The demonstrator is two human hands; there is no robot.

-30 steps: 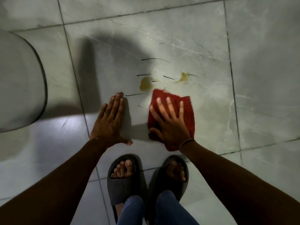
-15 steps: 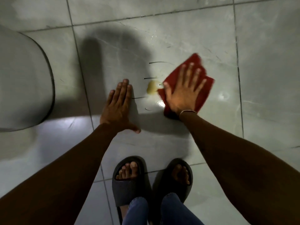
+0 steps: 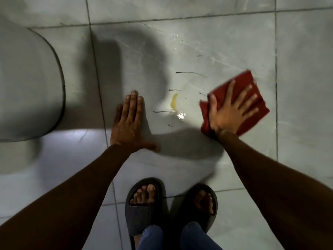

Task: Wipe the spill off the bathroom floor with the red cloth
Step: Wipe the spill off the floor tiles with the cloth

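Head view, what's at the centre?
— A thin yellow spill [image 3: 174, 102] on the pale tiled floor [image 3: 225, 44], with a wet glint just at its five o'clock and a few dark streaks around it.

— Where's the cloth?
— The red cloth [image 3: 252, 83] lies flat on the tile at three o'clock from the spill, clear of it. The right hand [image 3: 232, 109] is pressed palm-down on top, fingers spread wide and pointing towards one o'clock; nothing is pinched, the cloth is simply pinned under the palm.

— And the other hand?
— The left hand [image 3: 128, 123] is flat on the bare floor at nine o'clock from the spill, fingers together, thumb out, holding nothing.

— Anything else?
— A white toilet [image 3: 27, 83] at far nine o'clock, and two dark slippers [image 3: 144, 210] at six.
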